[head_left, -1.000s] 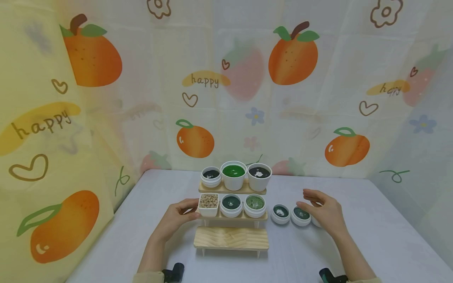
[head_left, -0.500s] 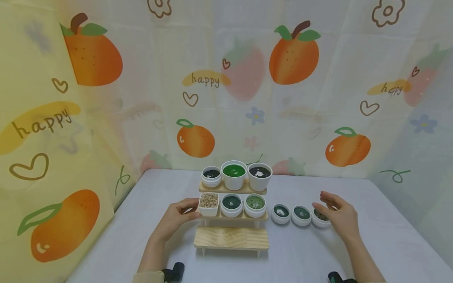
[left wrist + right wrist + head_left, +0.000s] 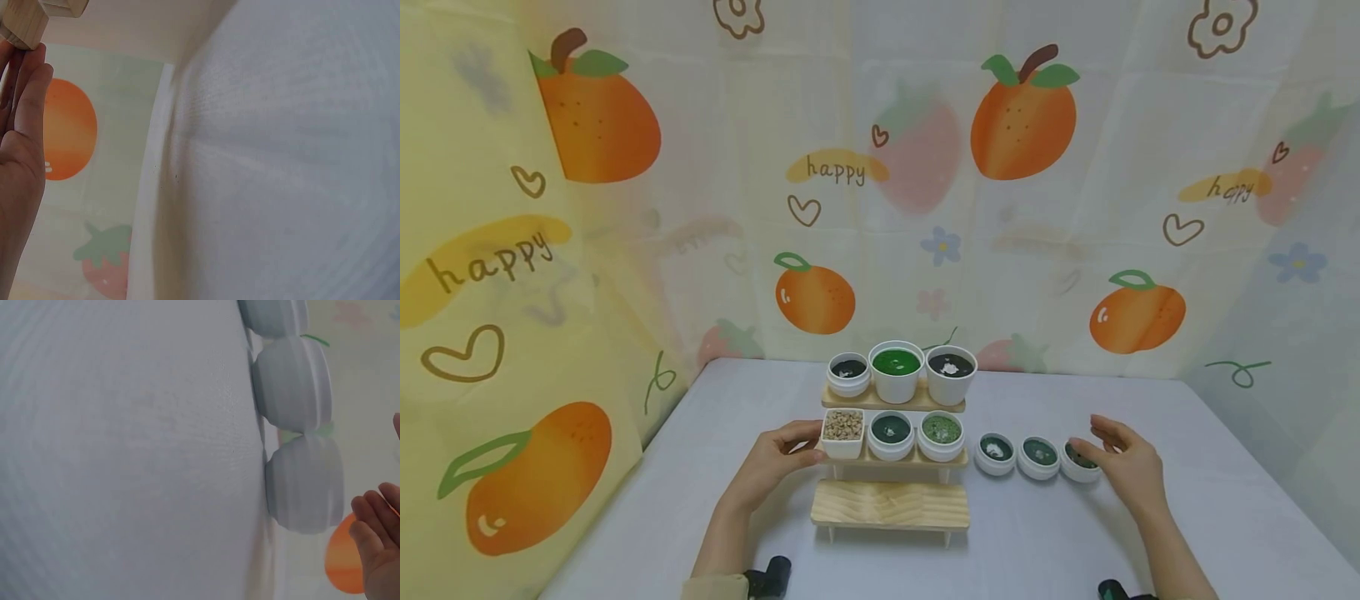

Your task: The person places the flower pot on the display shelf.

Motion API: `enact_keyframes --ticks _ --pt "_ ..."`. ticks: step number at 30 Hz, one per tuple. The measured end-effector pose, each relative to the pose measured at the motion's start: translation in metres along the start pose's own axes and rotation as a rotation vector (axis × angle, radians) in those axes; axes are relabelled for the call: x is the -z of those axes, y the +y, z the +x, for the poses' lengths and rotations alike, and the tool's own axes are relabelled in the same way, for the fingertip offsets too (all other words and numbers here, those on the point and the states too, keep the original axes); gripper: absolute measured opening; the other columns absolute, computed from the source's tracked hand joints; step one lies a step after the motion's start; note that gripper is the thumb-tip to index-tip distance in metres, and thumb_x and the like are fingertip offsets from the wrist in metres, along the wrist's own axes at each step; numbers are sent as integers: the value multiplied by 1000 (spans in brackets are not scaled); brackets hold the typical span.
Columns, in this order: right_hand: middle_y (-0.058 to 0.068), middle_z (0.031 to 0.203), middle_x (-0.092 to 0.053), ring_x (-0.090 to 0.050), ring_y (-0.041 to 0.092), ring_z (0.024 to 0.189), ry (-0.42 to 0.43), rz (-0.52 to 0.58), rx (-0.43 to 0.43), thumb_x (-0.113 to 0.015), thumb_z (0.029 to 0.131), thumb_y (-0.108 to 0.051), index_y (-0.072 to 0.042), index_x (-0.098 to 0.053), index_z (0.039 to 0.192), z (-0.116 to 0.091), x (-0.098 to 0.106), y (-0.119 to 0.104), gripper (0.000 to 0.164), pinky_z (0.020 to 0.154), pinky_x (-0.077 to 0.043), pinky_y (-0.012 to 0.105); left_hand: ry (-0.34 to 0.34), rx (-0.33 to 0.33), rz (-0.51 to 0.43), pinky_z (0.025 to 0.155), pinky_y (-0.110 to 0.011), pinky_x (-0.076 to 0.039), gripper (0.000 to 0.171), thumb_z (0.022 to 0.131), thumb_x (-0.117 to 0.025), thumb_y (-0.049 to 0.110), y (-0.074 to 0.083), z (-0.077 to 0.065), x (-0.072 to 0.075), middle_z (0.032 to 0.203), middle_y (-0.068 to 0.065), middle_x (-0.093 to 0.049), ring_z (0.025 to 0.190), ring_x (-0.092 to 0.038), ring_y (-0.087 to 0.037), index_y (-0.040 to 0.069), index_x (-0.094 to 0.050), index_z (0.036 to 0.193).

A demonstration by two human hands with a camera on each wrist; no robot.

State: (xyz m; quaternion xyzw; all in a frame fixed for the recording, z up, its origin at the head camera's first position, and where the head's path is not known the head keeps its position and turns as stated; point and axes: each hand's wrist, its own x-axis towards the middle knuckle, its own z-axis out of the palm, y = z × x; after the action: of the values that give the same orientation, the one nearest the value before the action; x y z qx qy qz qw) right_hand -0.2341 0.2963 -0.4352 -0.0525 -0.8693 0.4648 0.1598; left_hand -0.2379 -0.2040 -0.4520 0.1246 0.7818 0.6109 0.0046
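My left hand [image 3: 777, 461] is at the left end of the middle wooden shelf [image 3: 901, 461], its fingertips right at the wood in the left wrist view. Beside those fingertips stands a square white cup [image 3: 843, 433] of beige grains. On the same shelf are a round white bowl [image 3: 891, 435] with dark green contents and another bowl [image 3: 940, 435] with speckled green contents. My right hand [image 3: 1126, 467] hovers just right of a white bowl [image 3: 1079, 471] on the table, fingers extended, holding nothing. The right wrist view shows its fingers apart from the bowl [image 3: 306, 484].
Two more white bowls, a left one [image 3: 995, 465] and a middle one [image 3: 1038, 468], stand in line on the white table [image 3: 1037, 542]. The top shelf [image 3: 917, 400] carries several white containers. A low wooden shelf [image 3: 889, 505] stands in front. A fruit-print curtain [image 3: 700, 167] hangs behind.
My right hand has moved rightward, away from above the middle and right bowls, then lowered slightly beside the right one. My left hand stays put.
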Motion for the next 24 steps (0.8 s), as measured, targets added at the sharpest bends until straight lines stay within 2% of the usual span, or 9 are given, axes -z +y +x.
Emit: enact_keyframes --ticks 3,4,7,9,10,12,17,19,24 --pt "-45 96 -45 -42 -31 90 -3 -22 -18 -79 83 -39 -2 -59 132 0 0 3 65 81 -37 -8 2 1 0 101 -18 -46 47 82 -80 21 0 0 0 127 -3 -67 114 -60 1 10 -67 126" --pt "-40 100 -52 -42 -31 90 -8 -29 -24 -79 83 -40 -2 -59 133 0 1 4 65 81 -37 -8 2 0 -1 101 -18 -46 47 82 -80 21 -1 0 0 127 -2 -67 114 -60 1 10 -67 126" --pt "-16 116 -67 -41 -30 89 -25 -50 -51 -77 84 -41 -3 -58 134 0 2 6 66 81 -37 -8 -2 -2 -7 100 -17 -46 47 82 -80 20 -1 0 0 125 1 -68 114 -60 1 9 -67 126" --pt "5 128 -67 -40 -31 89 -42 -60 -69 -76 85 -42 -3 -57 136 0 3 9 67 80 -37 -8 -5 -5 -11 100 -17 -47 47 82 -80 20 0 0 0 124 4 -68 114 -60 1 9 -67 126" --pt "11 132 -65 -40 -31 88 -51 -61 -79 -76 85 -42 -3 -56 136 0 3 10 68 80 -37 -8 -6 -7 -12 100 -17 -47 46 83 -80 20 0 0 0 123 5 -68 114 -60 1 9 -67 126" --pt "3 127 -68 -40 -30 88 -71 -53 -96 -76 85 -42 -3 -55 137 0 5 14 69 80 -37 -7 -8 -10 -17 99 -17 -47 46 83 -79 20 0 -1 0 122 7 -68 114 -60 1 9 -67 126" --pt "10 137 -63 -39 -30 89 -149 -52 -145 -75 85 -45 -4 -51 141 0 7 21 74 79 -37 -5 -1 -5 -25 99 -18 -48 46 82 -80 19 0 -1 0 120 9 -69 114 -61 0 9 -68 126" --pt "20 148 -51 -37 -29 89 -190 -61 -169 -74 86 -47 -4 -47 144 0 8 22 78 79 -37 -4 4 4 -31 98 -17 -48 47 81 -80 18 1 -1 -1 119 10 -69 114 -61 0 9 -68 125" --pt "21 153 -44 -34 -27 90 -247 -74 -216 -74 86 -47 -2 -42 147 1 8 28 83 79 -36 0 0 -2 -37 99 -17 -48 47 82 -80 17 1 -1 -1 118 14 -69 114 -61 1 8 -67 126"
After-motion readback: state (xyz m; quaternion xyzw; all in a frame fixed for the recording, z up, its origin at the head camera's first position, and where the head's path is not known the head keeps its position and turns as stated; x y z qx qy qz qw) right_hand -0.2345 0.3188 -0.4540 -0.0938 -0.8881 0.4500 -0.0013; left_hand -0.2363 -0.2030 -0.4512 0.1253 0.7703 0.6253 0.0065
